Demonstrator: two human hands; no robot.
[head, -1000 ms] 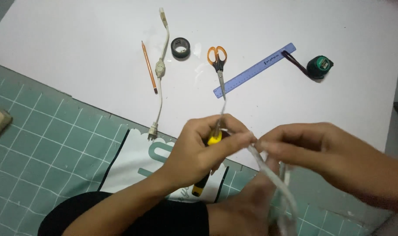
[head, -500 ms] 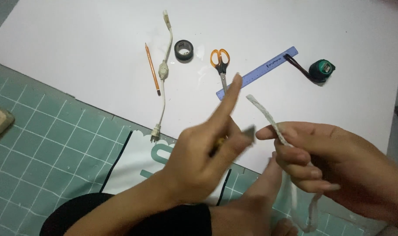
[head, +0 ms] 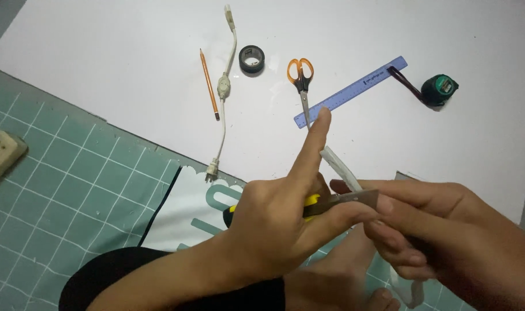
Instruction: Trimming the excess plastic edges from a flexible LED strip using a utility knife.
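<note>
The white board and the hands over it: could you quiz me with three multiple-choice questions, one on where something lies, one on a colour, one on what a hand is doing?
1. Where does the roll of black tape lie?
A. between the white cord with plug and the scissors
B. on the green cutting mat
C. under the blue ruler

2. What colour are the scissors' handles?
A. green
B. orange
C. black

3. What is the left hand doing?
A. resting flat on the mat
B. lifting the pencil
C. gripping a yellow-and-black utility knife with its blade out

Answers: 1 A, the tape sits on the white board between those two. 2 B, both loops are orange. 3 C, the blade meets the white cable that the right hand holds.
</note>
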